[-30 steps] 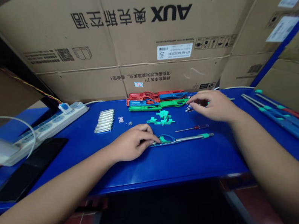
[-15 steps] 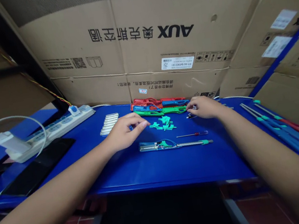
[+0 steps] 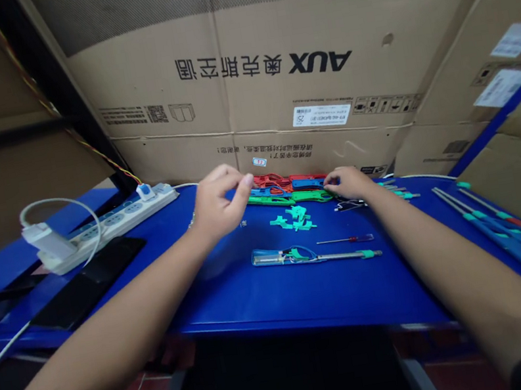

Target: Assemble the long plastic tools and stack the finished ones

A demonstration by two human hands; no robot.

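Observation:
My left hand point(image 3: 220, 203) is raised above the table, fingers loosely curled and thumb apart from the palm, with nothing visible in it. My right hand point(image 3: 349, 183) reaches to the right end of the stacked shells, its fingertips bent together at a green plastic handle shell point(image 3: 309, 196) and a blue shell point(image 3: 306, 183). What they pinch, if anything, is too small to tell. Small black parts with wires point(image 3: 349, 205) lie just below that hand. Nearer me are a pile of small mint-green plastic pieces point(image 3: 297, 218), a screwdriver point(image 3: 348, 239) and an opened blue lighter-like tool with a metal tube point(image 3: 295, 254).
Red shells point(image 3: 271, 180) lie at the back against a cardboard box point(image 3: 272, 86). A white power strip point(image 3: 120, 222) and a black phone-like slab point(image 3: 90, 283) are on the left. Several long blue and red tools point(image 3: 512, 239) lie on the right of the blue table point(image 3: 279, 305).
My left hand has lifted, hiding the metal cylinders at left. My right hand has shifted left and back, uncovering the black parts. The whole view has moved slightly.

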